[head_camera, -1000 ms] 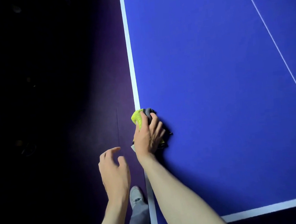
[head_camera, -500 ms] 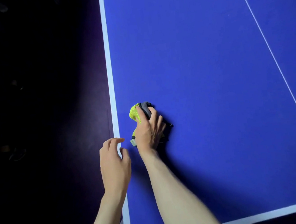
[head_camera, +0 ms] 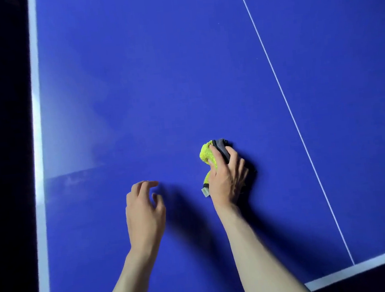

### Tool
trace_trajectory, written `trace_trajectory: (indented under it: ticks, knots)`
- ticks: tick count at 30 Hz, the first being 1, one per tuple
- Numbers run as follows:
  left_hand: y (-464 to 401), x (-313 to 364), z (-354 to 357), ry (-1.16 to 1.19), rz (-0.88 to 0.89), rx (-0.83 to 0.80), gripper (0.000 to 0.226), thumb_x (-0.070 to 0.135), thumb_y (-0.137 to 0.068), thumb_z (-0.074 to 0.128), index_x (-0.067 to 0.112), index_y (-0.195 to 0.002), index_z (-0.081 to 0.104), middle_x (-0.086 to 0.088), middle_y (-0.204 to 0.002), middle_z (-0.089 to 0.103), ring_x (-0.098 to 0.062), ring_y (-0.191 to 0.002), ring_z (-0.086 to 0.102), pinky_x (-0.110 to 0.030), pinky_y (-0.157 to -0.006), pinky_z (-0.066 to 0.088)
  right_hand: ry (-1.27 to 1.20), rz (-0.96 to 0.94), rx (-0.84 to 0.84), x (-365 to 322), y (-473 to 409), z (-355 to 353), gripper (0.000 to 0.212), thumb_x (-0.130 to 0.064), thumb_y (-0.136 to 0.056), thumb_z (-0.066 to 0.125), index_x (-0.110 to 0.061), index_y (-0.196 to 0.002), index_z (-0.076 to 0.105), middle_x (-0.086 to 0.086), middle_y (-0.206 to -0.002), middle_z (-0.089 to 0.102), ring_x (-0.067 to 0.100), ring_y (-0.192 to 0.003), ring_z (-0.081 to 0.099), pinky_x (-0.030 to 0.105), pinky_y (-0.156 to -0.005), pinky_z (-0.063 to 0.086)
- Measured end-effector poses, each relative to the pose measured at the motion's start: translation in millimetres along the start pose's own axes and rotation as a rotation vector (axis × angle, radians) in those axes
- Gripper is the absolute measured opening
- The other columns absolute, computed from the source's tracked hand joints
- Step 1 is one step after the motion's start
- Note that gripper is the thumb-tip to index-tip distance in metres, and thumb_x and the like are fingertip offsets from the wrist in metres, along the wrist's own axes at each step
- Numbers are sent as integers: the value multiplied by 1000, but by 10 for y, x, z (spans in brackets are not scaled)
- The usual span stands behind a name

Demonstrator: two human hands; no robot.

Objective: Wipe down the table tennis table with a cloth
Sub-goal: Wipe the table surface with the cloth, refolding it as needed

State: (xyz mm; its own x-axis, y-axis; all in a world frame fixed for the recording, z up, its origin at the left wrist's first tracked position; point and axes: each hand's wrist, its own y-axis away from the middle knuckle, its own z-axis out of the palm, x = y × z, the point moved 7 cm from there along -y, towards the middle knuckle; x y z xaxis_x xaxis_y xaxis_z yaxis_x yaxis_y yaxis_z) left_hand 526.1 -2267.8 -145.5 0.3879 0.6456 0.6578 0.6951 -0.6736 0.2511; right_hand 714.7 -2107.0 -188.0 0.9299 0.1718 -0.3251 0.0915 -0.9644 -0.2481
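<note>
Right hand (head_camera: 228, 180) clenched bunched cloth (head_camera: 208, 156) on table (head_camera: 157, 90), left hand (head_camera: 144, 208) hovered loose & empty; wad that tight prob. risked streaky, missed patches.

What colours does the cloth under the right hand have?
Bright yellow-green with a dark grey part, seen in the head view: cloth.

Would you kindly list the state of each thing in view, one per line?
cloth: bunched, pressed on the table under the right hand
right hand: gripping the cloth
left hand: holding nothing, fingers loosely curled
table: faint streaky patch near its left edge
</note>
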Motion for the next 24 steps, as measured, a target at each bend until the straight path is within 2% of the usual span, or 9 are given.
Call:
trace_trajectory:
  ticks: [4,8,10,12,15,19,24]
  knots:
    - [80,484,508,-75,53,-31,35,10,-91,54,30,-119,60,11,-128,53,-23,-109,53,-45,-85,49,29,32,7,856,-367,-209,59,-8,-87,71,-43,-133,66,-5,-139,58,29,-102,55,47,-80,42]
    - [153,699,865,-289,21,-21,64,8,-84,63,33,-141,47,4,-153,38,-22,-126,45,-55,-105,35,44,7,13,1494,-705,-398,50,-15,-90,72,-43,-131,67,-6,-135,61,28,-101,56,46,-81,41]
    - [193,685,942,-351,4,-1,68,7,-82,66,31,-144,48,3,-153,39,-22,-131,44,-58,-109,27,54,15,19,1765,-860,-448,50,-17,-90,73,-43,-132,67,-6,-133,61,27,-102,56,46,-82,41]
    - [219,644,983,-441,40,21,69,3,-80,67,27,-143,50,0,-150,42,-24,-131,44,-61,-107,27,54,33,18,1970,-1013,-453,51,-18,-89,75,-43,-132,66,-7,-133,60,28,-104,55,46,-82,41]
    - [243,604,1044,-567,85,22,72,4,-81,66,26,-146,49,-3,-151,43,-29,-131,47,-65,-108,24,40,59,24,2153,-1268,-415,49,-20,-90,74,-44,-132,66,-8,-135,59,29,-104,55,47,-82,42]
    - [221,609,1086,-609,95,34,66,9,-84,66,24,-147,51,-6,-150,45,-31,-127,51,-66,-117,16,-18,47,23,2161,-1654,-295,40,-28,-95,68,-43,-131,65,-9,-136,58,31,-104,55,51,-84,45]
    - [91,682,1012,-608,171,34,51,22,-86,50,21,-137,60,-7,-138,54,-33,-112,56,-60,-116,26,-42,77,25,2022,-1854,-173,38,-31,-96,68,-43,-132,65,-8,-135,57,33,-107,53,54,-87,46]
